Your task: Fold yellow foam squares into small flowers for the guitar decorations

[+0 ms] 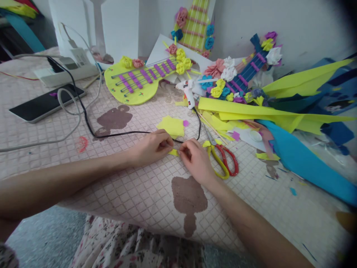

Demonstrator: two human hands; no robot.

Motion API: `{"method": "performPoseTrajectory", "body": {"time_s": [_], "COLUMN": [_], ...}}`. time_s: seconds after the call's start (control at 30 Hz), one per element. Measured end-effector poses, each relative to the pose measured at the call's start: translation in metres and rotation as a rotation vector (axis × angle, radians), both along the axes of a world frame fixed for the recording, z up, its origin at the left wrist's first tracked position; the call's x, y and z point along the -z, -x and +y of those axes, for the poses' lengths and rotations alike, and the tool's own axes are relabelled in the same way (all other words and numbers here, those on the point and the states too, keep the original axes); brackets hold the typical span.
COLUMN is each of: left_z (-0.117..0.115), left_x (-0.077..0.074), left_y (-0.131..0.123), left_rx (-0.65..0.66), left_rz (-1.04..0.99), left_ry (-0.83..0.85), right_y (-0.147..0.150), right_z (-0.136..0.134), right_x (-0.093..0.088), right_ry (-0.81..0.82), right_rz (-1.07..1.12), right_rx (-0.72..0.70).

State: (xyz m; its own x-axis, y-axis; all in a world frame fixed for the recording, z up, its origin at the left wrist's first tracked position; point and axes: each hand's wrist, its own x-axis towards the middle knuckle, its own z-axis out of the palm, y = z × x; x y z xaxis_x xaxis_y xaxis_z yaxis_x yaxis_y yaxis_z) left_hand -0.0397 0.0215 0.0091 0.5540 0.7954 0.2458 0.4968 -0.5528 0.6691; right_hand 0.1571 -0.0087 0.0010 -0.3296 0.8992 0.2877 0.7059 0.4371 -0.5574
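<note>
Between my two hands is a small yellow paper strip [174, 152]. My left hand [154, 147] pinches its left end with thumb and fingers. At the other end my right hand [196, 160] pinches too, its fingertips closed together. Just beyond my hands lies a cut piece of yellow paper [171, 125] with a tiny purple scrap [186, 123] beside it. A pair of scissors [223, 158] with one yellow and one red handle rests right of my right hand. Farther back, a white glue gun [188, 93] stands with its black cord running behind my hands.
Yellow guitar-shaped craft [139, 83] and blue guitar-shaped craft [245, 76], both with paper flowers, sit at the back. Yellow sheets [251, 109] and blue paper [304, 160] spread over the right. At left are a phone [47, 102], a power strip [64, 72] and looping cables.
</note>
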Motion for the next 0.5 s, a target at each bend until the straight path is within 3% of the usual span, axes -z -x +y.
{"method": "performPoseTrajectory", "body": {"time_s": [0.33, 0.5], "left_z": [-0.0098, -0.0069], "left_x": [-0.0053, -0.0032], "left_y": [-0.0047, -0.0040], "left_rx": [0.014, -0.047], "left_rz": [-0.104, -0.140], "left_ry": [0.223, 0.276], "right_y": [-0.0007, 0.0008], "right_z": [-0.0075, -0.0082], "right_x": [-0.0011, -0.0043], "right_ry": [-0.014, 0.088], "right_rz": [0.137, 0.205], "right_rx": [-0.046, -0.021]}}
